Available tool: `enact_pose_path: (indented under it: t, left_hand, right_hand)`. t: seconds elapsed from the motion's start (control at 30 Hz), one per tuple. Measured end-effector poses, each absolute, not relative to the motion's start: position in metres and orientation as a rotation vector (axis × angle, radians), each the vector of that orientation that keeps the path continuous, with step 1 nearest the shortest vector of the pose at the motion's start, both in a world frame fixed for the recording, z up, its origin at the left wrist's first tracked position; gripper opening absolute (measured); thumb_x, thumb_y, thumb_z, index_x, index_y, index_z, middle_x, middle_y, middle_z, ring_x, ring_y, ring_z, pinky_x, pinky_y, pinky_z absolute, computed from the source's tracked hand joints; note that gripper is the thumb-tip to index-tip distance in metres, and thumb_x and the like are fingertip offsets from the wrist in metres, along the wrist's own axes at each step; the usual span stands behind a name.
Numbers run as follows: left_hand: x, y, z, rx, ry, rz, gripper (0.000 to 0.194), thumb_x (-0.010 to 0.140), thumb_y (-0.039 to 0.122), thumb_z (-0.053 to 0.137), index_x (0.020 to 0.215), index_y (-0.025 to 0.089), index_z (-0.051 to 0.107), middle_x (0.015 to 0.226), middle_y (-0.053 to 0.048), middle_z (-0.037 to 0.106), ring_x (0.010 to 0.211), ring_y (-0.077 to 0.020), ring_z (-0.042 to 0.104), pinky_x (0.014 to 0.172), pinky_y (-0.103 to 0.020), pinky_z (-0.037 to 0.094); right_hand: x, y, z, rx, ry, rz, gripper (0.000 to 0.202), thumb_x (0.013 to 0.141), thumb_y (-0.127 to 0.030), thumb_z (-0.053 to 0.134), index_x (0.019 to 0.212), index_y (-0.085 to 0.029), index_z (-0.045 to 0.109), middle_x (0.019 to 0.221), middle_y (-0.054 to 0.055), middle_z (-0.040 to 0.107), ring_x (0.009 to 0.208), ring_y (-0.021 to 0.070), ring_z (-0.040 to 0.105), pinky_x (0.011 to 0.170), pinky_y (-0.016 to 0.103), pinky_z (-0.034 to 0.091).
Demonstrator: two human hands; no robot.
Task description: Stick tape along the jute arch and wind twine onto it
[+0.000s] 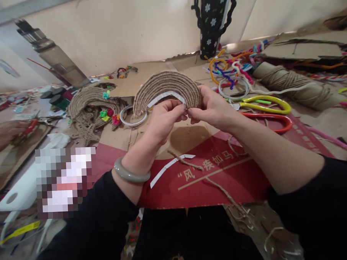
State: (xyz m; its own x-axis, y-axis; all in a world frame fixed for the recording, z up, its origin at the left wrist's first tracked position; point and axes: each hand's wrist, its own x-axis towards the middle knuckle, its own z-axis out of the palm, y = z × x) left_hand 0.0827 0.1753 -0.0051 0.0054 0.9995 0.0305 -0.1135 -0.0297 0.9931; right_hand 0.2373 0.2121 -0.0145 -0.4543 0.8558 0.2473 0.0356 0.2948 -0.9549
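A half-ring of coiled jute rope (pixel 165 84) is held up over the cardboard, its curved side away from me. Along its inner edge runs a narrow white strip (pixel 164 96). My left hand (pixel 167 120) is closed, thumb and finger pinching at the strip's right end. With my right hand (pixel 214 107) I grip the right end of the rope half-ring, fingers partly behind it. The two thumbs nearly meet. A second creased white strip (pixel 169 166) lies on the red printed cardboard (pixel 176 195) below, beside a loose piece of jute twine (pixel 222 189).
At left are a rope piece with pompoms (pixel 94 102), a white ring (pixel 133 118) and a white glue gun (pixel 23 186). Another person's hand (pixel 7 135) holds red-handled scissors (pixel 31 126). Yellow (pixel 266 105) and red handles, a twine roll (pixel 292 84) and a flowered tumbler (pixel 212 25) stand right.
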Motion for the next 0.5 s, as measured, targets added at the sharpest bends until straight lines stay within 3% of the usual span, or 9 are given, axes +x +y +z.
enact_pose_path:
  t: [0.23, 0.5]
  left_hand:
    - [0.0827, 0.175, -0.0025, 1.145, 1.095, 1.223, 0.013, 0.08, 0.012, 0.066, 0.067, 0.014, 0.062, 0.058, 0.004, 0.063, 0.052, -0.004, 0.057, 0.056, -0.016, 0.043]
    - [0.0834, 0.1733, -0.0014, 1.087, 1.081, 1.173, 0.014, 0.086, 0.014, 0.065, 0.072, 0.013, 0.066, 0.06, 0.003, 0.066, 0.052, -0.0036, 0.06, 0.055, -0.015, 0.044]
  right_hand:
    - [0.2437, 0.2161, -0.012, -0.757, -1.747, 1.334, 0.028, 0.081, -0.022, 0.066, 0.102, -0.02, 0.048, 0.079, -0.003, 0.059, 0.058, 0.0097, 0.059, 0.049, 0.023, 0.049]
    - [0.2448, 0.2184, -0.0144, -0.765, -1.616, 1.36, 0.018, 0.084, -0.022, 0.064, 0.094, -0.021, 0.049, 0.075, -0.005, 0.056, 0.055, 0.0078, 0.054, 0.048, 0.021, 0.045]
